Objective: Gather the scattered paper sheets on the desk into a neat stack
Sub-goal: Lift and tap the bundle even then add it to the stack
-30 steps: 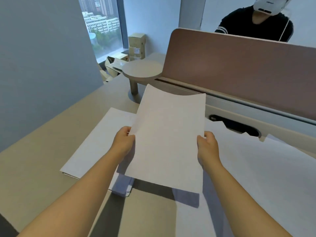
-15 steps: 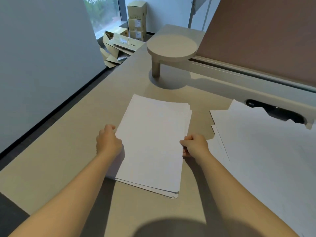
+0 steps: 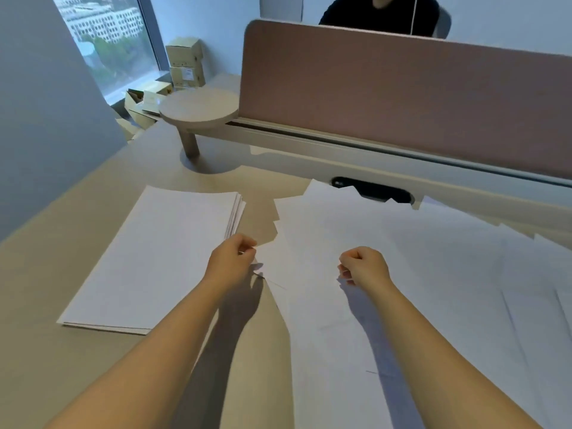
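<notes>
A squared stack of white paper [image 3: 161, 255] lies on the left of the beige desk [image 3: 55, 376]. To its right, several loose white sheets [image 3: 448, 274] overlap and spread toward the right edge. My left hand [image 3: 232, 258] pinches the left edge of the nearest loose sheet [image 3: 303, 267], right beside the stack's right side. On the same sheet's right side, my right hand [image 3: 363, 266] has its fingers curled shut on the paper. The sheet still lies flat on the spread.
A round raised shelf on a post [image 3: 199, 108] stands at the back left. A brown divider panel [image 3: 402, 97] runs along the desk's far edge, with a dark cable slot [image 3: 371, 188] below it. Cardboard boxes [image 3: 185, 66] sit by the window. A person [image 3: 380, 13] sits behind the divider.
The sheet I held in the air was laid on the left stack and squared there. Both hands then moved right, onto the loose sheets, and closed on the nearest one.
</notes>
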`<action>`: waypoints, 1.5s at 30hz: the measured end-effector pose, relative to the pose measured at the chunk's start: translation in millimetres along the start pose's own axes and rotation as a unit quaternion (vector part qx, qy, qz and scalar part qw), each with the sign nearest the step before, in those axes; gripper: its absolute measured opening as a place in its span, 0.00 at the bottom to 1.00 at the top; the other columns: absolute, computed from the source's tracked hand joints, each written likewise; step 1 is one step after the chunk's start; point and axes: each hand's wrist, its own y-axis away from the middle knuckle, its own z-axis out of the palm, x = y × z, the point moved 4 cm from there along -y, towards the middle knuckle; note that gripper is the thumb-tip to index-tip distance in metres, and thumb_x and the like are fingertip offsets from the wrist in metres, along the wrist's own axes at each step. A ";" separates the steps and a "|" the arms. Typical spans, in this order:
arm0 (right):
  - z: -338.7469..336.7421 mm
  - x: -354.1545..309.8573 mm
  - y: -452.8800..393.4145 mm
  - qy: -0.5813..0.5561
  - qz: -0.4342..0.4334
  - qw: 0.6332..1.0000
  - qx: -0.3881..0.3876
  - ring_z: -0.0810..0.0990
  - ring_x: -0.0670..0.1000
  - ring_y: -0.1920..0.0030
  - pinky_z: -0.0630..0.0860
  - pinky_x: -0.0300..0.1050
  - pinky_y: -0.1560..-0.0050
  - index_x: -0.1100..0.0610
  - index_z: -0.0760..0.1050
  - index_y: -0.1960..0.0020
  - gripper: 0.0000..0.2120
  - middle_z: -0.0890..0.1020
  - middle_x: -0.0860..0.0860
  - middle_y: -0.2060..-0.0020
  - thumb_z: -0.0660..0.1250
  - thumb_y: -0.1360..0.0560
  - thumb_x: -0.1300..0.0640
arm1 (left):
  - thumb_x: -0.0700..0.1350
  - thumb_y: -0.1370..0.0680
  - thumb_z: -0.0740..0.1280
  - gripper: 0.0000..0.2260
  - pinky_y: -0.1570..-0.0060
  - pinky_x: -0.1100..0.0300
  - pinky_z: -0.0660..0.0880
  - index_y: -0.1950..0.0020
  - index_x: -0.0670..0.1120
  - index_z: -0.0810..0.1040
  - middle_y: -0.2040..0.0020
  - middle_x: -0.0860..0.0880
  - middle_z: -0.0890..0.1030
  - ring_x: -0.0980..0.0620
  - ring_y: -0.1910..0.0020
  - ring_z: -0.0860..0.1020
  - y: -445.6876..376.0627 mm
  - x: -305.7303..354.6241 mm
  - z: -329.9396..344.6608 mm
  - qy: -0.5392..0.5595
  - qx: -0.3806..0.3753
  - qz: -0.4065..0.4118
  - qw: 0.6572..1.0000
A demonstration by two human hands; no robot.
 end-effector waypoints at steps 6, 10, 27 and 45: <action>-115.1 65.5 6.1 0.032 -0.003 0.998 0.058 0.65 0.52 0.60 0.61 0.41 0.67 0.58 0.69 0.57 0.05 0.69 0.55 0.61 0.58 0.26 0.67 | 0.41 0.22 0.62 0.13 0.43 0.58 0.68 0.38 0.41 0.73 0.37 0.43 0.75 0.46 0.37 0.73 39.7 46.6 104.2 -0.034 -0.029 0.007 0.999; -173.7 105.8 4.7 0.115 0.042 0.987 0.105 0.73 0.56 0.40 0.68 0.44 0.44 0.60 0.70 0.36 0.16 0.74 0.55 0.39 0.61 0.23 0.59 | 0.49 0.22 0.63 0.23 0.33 0.52 0.64 0.28 0.44 0.64 0.28 0.44 0.66 0.44 0.29 0.64 53.5 51.0 148.2 -0.139 -0.031 -0.001 0.990; -205.3 147.6 -5.4 0.218 0.130 0.957 0.141 0.65 0.60 0.35 0.66 0.54 0.39 0.56 0.62 0.31 0.25 0.67 0.56 0.36 0.58 0.24 0.45 | 0.54 0.20 0.55 0.22 0.27 0.50 0.55 0.27 0.51 0.62 0.26 0.50 0.65 0.49 0.25 0.58 64.5 46.7 177.3 -0.260 -0.150 0.068 0.952; -109.8 109.5 -11.7 -0.030 0.097 0.994 0.038 0.67 0.52 0.68 0.62 0.41 0.65 0.57 0.63 0.69 0.13 0.68 0.52 0.70 0.55 0.31 0.72 | 0.43 0.24 0.67 0.28 0.37 0.51 0.68 0.27 0.39 0.60 0.30 0.40 0.69 0.40 0.34 0.71 26.9 35.5 132.0 0.062 -0.036 -0.147 0.987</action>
